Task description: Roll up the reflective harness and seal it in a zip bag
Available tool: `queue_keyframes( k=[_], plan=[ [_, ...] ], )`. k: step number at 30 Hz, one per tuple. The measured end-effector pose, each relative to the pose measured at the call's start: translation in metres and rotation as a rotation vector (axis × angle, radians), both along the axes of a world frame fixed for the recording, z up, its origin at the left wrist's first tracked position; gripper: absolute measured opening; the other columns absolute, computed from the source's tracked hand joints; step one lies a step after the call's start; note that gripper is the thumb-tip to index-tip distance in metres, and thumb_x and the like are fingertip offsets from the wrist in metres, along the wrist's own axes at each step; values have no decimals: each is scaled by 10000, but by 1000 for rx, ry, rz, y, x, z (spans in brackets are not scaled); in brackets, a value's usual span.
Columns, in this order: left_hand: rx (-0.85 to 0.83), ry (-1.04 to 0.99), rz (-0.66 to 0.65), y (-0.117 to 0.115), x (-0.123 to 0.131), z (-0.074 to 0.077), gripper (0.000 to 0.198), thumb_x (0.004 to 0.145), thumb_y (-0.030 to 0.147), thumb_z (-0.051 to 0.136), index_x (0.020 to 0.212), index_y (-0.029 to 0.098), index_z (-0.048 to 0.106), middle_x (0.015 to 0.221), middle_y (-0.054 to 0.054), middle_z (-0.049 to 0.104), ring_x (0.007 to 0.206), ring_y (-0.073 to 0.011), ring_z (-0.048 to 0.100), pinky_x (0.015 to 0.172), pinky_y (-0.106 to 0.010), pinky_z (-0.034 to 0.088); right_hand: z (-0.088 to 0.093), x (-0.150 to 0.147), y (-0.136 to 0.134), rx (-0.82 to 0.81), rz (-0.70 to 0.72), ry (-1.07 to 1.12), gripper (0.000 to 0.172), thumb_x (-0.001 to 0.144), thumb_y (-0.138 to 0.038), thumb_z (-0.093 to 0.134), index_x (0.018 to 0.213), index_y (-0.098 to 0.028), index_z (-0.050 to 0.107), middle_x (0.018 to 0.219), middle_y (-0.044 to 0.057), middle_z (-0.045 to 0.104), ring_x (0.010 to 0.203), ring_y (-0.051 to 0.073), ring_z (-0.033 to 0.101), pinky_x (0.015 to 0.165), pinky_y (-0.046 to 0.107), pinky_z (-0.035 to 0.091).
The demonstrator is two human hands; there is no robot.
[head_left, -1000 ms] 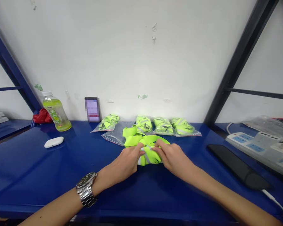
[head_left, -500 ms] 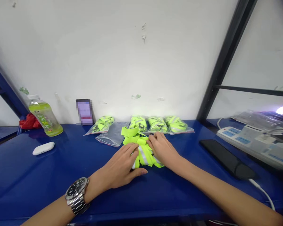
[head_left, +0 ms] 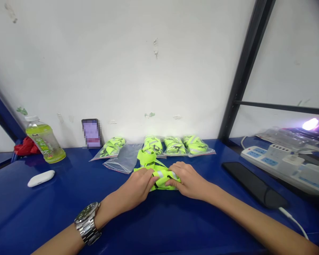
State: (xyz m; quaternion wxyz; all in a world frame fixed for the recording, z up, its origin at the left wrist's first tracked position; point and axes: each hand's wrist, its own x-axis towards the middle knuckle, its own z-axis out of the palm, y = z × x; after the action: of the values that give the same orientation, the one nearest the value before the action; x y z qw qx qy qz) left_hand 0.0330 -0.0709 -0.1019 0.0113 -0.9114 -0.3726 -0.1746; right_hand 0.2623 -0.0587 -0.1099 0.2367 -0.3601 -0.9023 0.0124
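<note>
A neon-yellow reflective vest with grey stripes lies bunched on the blue table in the middle. My left hand pinches its left side with curled fingers. My right hand grips its right side, fingers closed over the fabric. An empty clear zip bag lies just behind and to the left of the vest. Several bagged vests are lined up along the wall, one more bagged vest to the left.
A green drink bottle, red cloth and white earbud case sit at left. A phone leans on the wall. At right lie a black phone with cable, a power strip and a black frame post.
My left hand went from lying flat beside the vest to pinching it. Both hands have squeezed the vest into a tighter bundle. The camera shifted slightly.
</note>
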Motion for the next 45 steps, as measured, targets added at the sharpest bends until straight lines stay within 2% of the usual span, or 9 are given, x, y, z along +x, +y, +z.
queue_keyframes(
  k=[4,7,12,19,29,34,36,40,45],
  plan=[
    [-207,-166,89,1,2,-3,288,1018,366,223,1007,196,456,835,-19,565,737,-172,540,701,-317,446,5,-5,2,-320,-32,67,488,939,-585,355,658,-195,440,573,-27,455,523,125,412,534,258,258],
    [-87,-142,165,0,4,-12,282,1013,336,224,984,194,466,921,-51,534,816,-195,502,749,-364,439,9,-6,0,-378,-89,89,475,927,-622,331,758,-202,475,599,-30,455,557,140,433,544,247,250],
    [236,43,177,3,2,-25,285,998,236,248,901,174,510,884,-69,489,809,-219,447,725,-380,419,7,-7,-7,-350,-182,79,398,926,-609,355,1012,-229,434,613,-45,465,568,173,457,548,246,266],
    [267,114,-45,-14,-3,-9,406,995,360,306,1304,111,389,945,-103,551,845,-239,493,769,-402,461,-3,-7,-5,-106,-175,66,306,951,-512,401,887,-222,474,884,51,576,835,221,530,690,307,402],
    [251,241,-61,-20,-2,-2,518,950,498,385,1276,102,455,984,-140,567,905,-271,533,827,-460,480,-5,-5,-8,110,25,230,194,975,-327,424,951,-184,553,913,74,595,893,207,548,788,356,470],
    [264,310,-79,-16,1,1,446,978,417,343,1260,90,456,972,-145,589,918,-281,570,818,-444,494,-6,6,-18,148,168,56,592,840,-548,585,1248,-129,497,1155,167,570,1084,298,512,913,463,452],
    [277,311,-71,-14,4,0,419,982,398,330,1224,89,474,961,-151,597,919,-296,581,808,-458,496,-6,8,-19,143,148,1,565,866,-502,572,1269,-117,481,1163,180,568,1083,301,514,905,463,457],
    [161,204,-18,-10,4,-3,340,1005,354,257,1108,134,496,934,-116,601,867,-265,596,761,-418,498,3,6,-15,43,97,-1,302,951,-378,461,1092,-132,566,979,129,616,911,246,557,778,370,462],
    [-35,45,95,-5,4,1,340,1020,376,213,1199,172,418,924,-80,615,809,-217,619,722,-343,486,24,-1,-7,-220,23,15,425,981,-472,333,725,-185,514,677,11,547,623,146,484,612,281,340]
  ],
)
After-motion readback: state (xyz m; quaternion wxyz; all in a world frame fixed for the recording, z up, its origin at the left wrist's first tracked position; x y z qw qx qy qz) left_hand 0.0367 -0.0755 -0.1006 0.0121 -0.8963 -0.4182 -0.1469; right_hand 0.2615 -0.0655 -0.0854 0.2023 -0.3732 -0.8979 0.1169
